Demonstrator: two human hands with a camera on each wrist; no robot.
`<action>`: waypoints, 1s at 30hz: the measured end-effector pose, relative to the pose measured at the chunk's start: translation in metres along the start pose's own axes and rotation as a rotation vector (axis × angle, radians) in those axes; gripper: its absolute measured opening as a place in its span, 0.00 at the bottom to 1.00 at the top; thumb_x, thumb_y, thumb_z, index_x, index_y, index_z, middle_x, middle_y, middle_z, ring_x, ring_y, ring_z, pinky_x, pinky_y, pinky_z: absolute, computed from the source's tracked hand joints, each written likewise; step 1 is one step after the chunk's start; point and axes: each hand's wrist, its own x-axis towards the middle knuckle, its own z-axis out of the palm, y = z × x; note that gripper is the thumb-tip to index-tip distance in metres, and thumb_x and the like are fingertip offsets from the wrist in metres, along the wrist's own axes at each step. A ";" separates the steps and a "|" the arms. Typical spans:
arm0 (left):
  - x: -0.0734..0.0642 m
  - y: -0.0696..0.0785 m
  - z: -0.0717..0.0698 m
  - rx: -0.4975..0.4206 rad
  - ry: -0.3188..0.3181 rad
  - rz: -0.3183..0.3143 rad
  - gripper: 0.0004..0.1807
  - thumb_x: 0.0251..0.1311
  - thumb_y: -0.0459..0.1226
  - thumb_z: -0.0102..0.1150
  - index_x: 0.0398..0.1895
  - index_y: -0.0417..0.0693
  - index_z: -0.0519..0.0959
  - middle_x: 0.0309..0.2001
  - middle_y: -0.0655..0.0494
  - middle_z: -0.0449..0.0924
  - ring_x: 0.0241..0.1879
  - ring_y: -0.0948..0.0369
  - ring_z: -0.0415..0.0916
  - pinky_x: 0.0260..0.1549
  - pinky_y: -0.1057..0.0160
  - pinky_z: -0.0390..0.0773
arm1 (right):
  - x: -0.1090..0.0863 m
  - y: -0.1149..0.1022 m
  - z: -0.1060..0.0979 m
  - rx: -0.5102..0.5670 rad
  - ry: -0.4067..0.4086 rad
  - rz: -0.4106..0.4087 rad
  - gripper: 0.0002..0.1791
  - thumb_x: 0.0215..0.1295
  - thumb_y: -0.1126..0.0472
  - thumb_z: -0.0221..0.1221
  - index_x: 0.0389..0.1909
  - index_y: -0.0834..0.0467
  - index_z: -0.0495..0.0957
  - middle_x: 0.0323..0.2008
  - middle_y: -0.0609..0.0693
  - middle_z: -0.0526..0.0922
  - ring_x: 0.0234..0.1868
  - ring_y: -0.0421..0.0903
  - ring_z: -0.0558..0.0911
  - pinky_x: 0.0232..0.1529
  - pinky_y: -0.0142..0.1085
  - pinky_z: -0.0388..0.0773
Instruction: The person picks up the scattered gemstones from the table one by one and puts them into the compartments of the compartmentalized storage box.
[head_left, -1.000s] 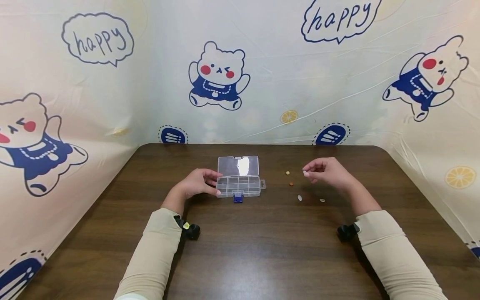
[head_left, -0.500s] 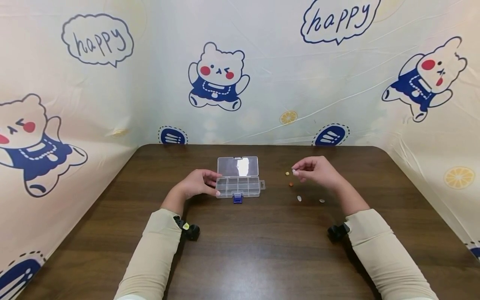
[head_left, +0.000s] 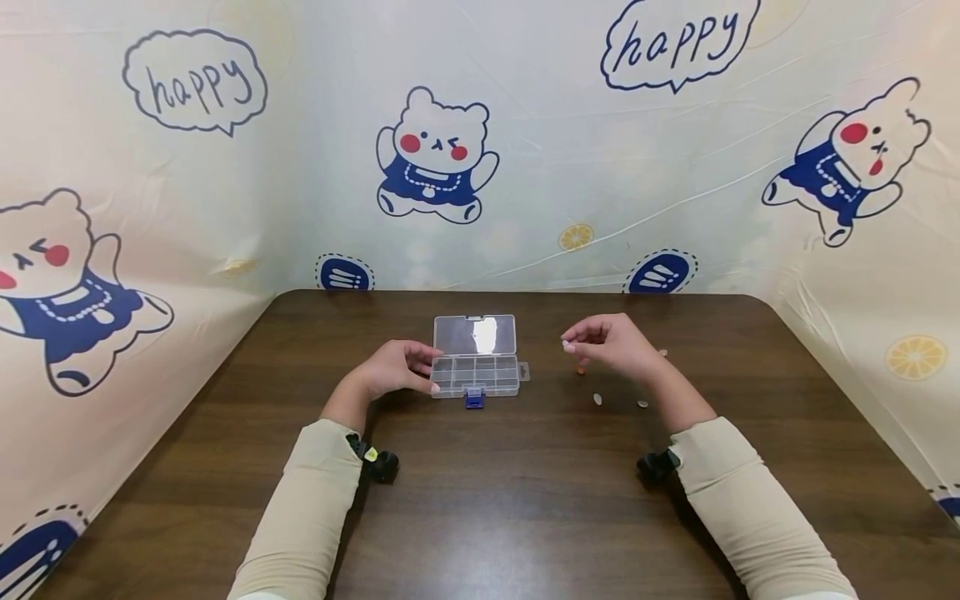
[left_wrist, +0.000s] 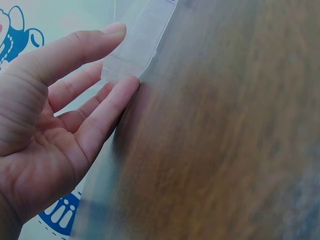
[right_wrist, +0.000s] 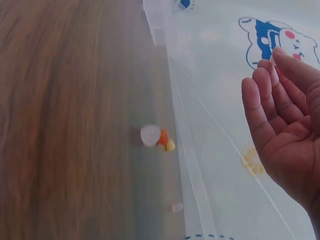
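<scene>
A clear plastic compartment box (head_left: pixel 455 377) lies with its lid (head_left: pixel 455 335) up behind it and a blue latch (head_left: pixel 474 400) at its front. My left hand (head_left: pixel 390 367) holds the box's left end, thumb at the front corner and fingers farther back; the left wrist view shows a fingertip (left_wrist: pixel 131 84) against its end wall. Between thumb and fingertips, my right hand (head_left: pixel 618 346) pinches a small white piece (head_left: pixel 567 346), raised to the right of the box. Under those fingers an orange bead-like piece (head_left: pixel 581 371) lies on the table.
Two small whitish pieces, one oval (head_left: pixel 597 399) and one smaller (head_left: pixel 642 404), lie nearer me. Another pale piece (head_left: pixel 663 352) sits beside the right wrist. A small yellow piece (right_wrist: pixel 170 145) shows in the right wrist view. A printed curtain (head_left: pixel 525 192) borders the brown table (head_left: pixel 480 483).
My right hand has moved left toward the box with the white piece, now covering the yellow piece in the head view and uncovering a pale one. The left hand stays at the box.
</scene>
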 end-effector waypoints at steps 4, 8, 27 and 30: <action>0.000 -0.001 -0.001 0.012 0.003 0.002 0.36 0.41 0.37 0.80 0.58 0.45 0.78 0.51 0.47 0.79 0.49 0.52 0.76 0.52 0.56 0.77 | 0.004 -0.005 0.007 -0.011 0.007 -0.001 0.11 0.61 0.62 0.67 0.42 0.64 0.83 0.30 0.55 0.83 0.31 0.61 0.81 0.36 0.52 0.82; 0.002 -0.002 -0.001 0.011 0.005 0.001 0.36 0.40 0.37 0.81 0.58 0.45 0.78 0.51 0.47 0.79 0.49 0.52 0.77 0.52 0.56 0.77 | 0.010 -0.009 0.015 -0.020 0.011 -0.004 0.12 0.61 0.61 0.67 0.42 0.65 0.83 0.31 0.55 0.83 0.30 0.54 0.82 0.36 0.49 0.82; 0.001 -0.001 0.000 -0.009 0.001 0.002 0.36 0.39 0.36 0.81 0.57 0.44 0.78 0.50 0.48 0.80 0.48 0.53 0.77 0.50 0.57 0.78 | 0.031 -0.022 0.048 0.009 -0.049 -0.041 0.12 0.60 0.64 0.67 0.42 0.68 0.83 0.33 0.60 0.85 0.29 0.50 0.82 0.36 0.48 0.82; 0.002 -0.001 0.000 -0.010 0.003 0.001 0.36 0.39 0.36 0.81 0.57 0.44 0.79 0.49 0.48 0.80 0.48 0.53 0.77 0.50 0.57 0.78 | 0.033 -0.022 0.052 0.013 -0.050 -0.047 0.12 0.60 0.65 0.67 0.42 0.68 0.83 0.32 0.57 0.85 0.29 0.49 0.82 0.34 0.42 0.82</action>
